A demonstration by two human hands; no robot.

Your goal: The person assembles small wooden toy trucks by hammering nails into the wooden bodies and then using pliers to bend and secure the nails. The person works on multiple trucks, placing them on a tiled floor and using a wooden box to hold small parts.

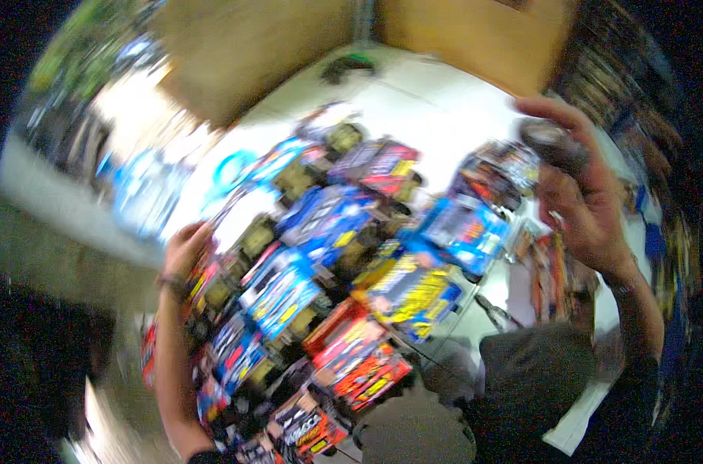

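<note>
Motion blurs the whole head view. My right hand (587, 193) is raised at the right, its fingers curled around a small dark, rounded object (551, 141) whose kind I cannot make out. At the left, my left hand (187, 249) is at the outer edge of a group of toy trucks, beside a truck with red and yellow markings (204, 286). Its fingers are smeared, so a grip does not show. Closer to the middle are a blue toy truck (328, 220), a light-blue one (282, 290), a blue-and-yellow one (413, 292) and a red-orange one (355, 356).
The toys stand in slanted rows on a white tiled floor (452, 89). Brown cardboard-like panels (467, 39) rise at the back. A dark item with green (350, 68) lies near them. Blue plastic-like material (146, 189) is at the left; my knees (537, 359) are at the front.
</note>
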